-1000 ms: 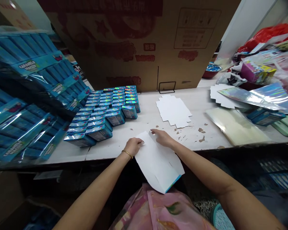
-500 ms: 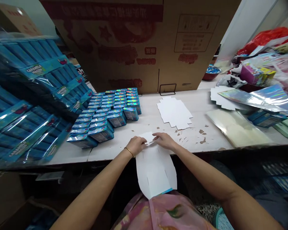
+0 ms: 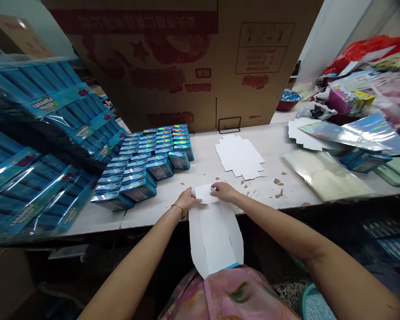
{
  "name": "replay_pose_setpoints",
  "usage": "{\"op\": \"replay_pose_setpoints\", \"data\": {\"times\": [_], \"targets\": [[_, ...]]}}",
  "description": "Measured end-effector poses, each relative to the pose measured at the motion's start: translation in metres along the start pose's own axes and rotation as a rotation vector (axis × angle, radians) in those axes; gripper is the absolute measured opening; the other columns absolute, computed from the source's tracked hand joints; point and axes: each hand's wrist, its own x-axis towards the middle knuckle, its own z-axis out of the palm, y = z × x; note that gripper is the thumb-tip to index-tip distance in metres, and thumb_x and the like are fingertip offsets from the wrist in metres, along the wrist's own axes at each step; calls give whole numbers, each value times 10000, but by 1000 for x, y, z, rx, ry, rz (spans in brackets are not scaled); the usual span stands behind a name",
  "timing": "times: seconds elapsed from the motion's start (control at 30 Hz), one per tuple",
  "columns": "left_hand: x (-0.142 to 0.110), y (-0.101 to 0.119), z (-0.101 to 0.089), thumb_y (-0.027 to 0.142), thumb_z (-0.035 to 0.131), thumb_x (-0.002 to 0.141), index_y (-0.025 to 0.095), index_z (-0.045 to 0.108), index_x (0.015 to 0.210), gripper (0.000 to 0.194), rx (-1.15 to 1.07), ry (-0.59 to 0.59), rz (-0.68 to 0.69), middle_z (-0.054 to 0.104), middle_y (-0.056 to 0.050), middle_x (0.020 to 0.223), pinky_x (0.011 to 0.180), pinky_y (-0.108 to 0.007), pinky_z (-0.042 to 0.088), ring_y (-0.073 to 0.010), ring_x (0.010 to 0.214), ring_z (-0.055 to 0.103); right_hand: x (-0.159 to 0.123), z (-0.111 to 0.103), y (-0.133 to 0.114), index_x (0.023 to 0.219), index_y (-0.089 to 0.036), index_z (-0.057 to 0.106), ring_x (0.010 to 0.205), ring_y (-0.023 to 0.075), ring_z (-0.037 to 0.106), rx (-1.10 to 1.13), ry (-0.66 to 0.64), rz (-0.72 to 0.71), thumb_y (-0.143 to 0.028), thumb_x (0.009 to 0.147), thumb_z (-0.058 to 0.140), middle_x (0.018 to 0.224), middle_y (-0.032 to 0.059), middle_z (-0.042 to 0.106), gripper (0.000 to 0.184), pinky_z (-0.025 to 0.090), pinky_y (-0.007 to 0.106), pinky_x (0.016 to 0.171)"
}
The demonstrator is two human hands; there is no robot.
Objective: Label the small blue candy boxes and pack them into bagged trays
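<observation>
White card [image 3: 217, 242] at the table's near edge, far end between both hands, near end over the pink garment [image 3: 250, 291]; underside hidden. Right hand [image 3: 224, 192] pinches the card's right side, fingertips curled. Left hand [image 3: 187, 199] touches its left side; gripping or merely pressing, cannot tell. Far left of the hands, blue boxes [image 3: 138, 189] in rows, lower sides mostly hidden. Far: carton [image 3: 173, 100], top cut off. Near right: teal basin [image 3: 307, 295], cut off below.
</observation>
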Motion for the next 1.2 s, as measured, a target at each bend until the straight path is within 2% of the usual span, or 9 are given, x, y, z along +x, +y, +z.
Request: {"op": "replay_pose_setpoints", "data": {"times": [0.17,0.3,0.37,0.47,0.57,0.73,0.87,1.0,1.2], "targets": [[0,-2,2,256,703,523,114,565,858,389,-66,-12,25,579,3,665,521,-208,397,-105,575,524,-8,1,-2,807,-137,664,822,186,583,-71,24,-30,-246,801,448,883,89,654,242,377,235,657],[-5,8,0,287,685,521,154,535,631,229,142,28,83,523,36,574,487,-215,343,-106,542,476,-2,2,7,836,-168,635,770,137,568,-25,55,-7,-215,741,522,858,34,648,155,363,198,609],[-7,16,-2,287,692,503,164,538,608,223,282,66,97,522,37,567,492,-218,325,-117,560,479,0,3,10,967,-170,584,760,130,556,6,94,25,-233,706,568,897,33,630,269,358,194,590],[-10,22,-5,304,667,533,169,581,626,186,359,56,115,552,28,582,521,-221,332,-132,607,510,0,4,10,1047,-180,530,738,123,536,79,115,12,-252,665,610,901,25,607,396,344,191,575],[-13,20,-6,333,647,551,161,627,708,234,328,18,143,599,13,636,547,-222,354,-143,649,537,-5,1,9,789,-152,605,651,128,503,147,10,-23,-371,722,533,718,17,583,240,319,210,543],[-19,11,-4,274,588,571,143,641,808,276,259,-7,181,651,-22,754,607,-234,403,-162,701,565,-8,-6,10,635,-117,591,565,113,453,375,-24,74,-415,760,447,589,13,542,354,306,221,508],[-20,10,-3,222,490,616,135,647,839,286,198,13,175,663,-63,841,683,-258,427,-192,802,578,-8,-10,11,749,-113,658,659,133,525,463,-123,76,-287,705,531,727,40,636,220,361,213,569],[-19,9,-1,238,436,658,146,650,854,304,107,39,187,663,-56,899,745,-265,433,-193,875,577,-8,-14,10,928,-152,668,885,168,557,467,-199,22,-236,676,574,975,57,650,282,399,223,719],[-20,4,-3,295,516,634,129,641,907,343,144,46,199,657,-75,916,744,-277,438,-204,866,573,-6,-10,-6,1030,-177,636,967,187,557,117,-109,-40,-219,766,456,1073,49,621,322,410,239,787]]}}
